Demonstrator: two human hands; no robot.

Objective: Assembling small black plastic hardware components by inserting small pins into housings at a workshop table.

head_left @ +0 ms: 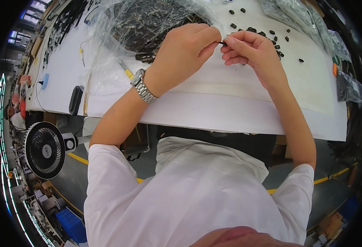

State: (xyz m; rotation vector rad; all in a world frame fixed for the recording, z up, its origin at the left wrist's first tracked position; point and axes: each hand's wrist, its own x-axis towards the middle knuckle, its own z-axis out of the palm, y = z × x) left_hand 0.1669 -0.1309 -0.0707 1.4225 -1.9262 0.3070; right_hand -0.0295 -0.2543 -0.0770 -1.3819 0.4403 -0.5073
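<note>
1. So the person's left hand (187,47) is curled with fingertips pinched narrow on one end of a small dark piece (223,43). Its palm side is turned away, so can't tell if anything else is tucked in there.
2. Right hand (255,54) has thumb and forefinger closed on the other end, remaining fingers loosely bent. The piece sits between both hands, above the white table (213,109).
3. Biggest risk imo: dropping it. The piece is tiny, only fingertips are on it, and a slip or uneven pull could send it flying.
4. If it falls, good luck. Loose black bits (252,29) are scattered just beyond the right hand, and it could easily get lost among them.
5. The clear plastic bag (148,18) full of dark pieces lies open right beside the left hand. Snagging the film with the knuckles or the metal watch (144,85) might drag stuff around.
6. Also, a tool with a yellow handle (129,74) lies right by that watch. A careless wrist swing could knock it.
</note>
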